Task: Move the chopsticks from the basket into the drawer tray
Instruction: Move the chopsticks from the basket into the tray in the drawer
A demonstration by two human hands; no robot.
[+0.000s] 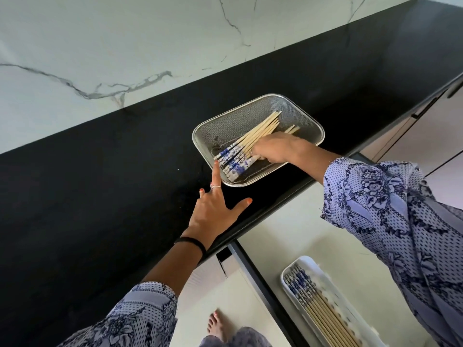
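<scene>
A metal mesh basket point(225, 121) sits on the black counter near its front edge. Several wooden chopsticks point(260, 131) with blue-and-white patterned ends lie in it. My right hand point(278, 149) reaches into the basket, fingers curled around the middle of the chopstick bundle. My left hand point(213, 209) rests on the counter beside the basket with its fingers spread, the index fingertip touching the basket's near rim. Below, in the open drawer, a white tray point(313, 269) holds several more chopsticks point(323, 309).
The black counter point(100, 196) runs along a white marble wall point(100, 46). The open drawer point(300, 234) lies under the counter edge at the right. My bare foot point(220, 324) stands on the floor beside the drawer.
</scene>
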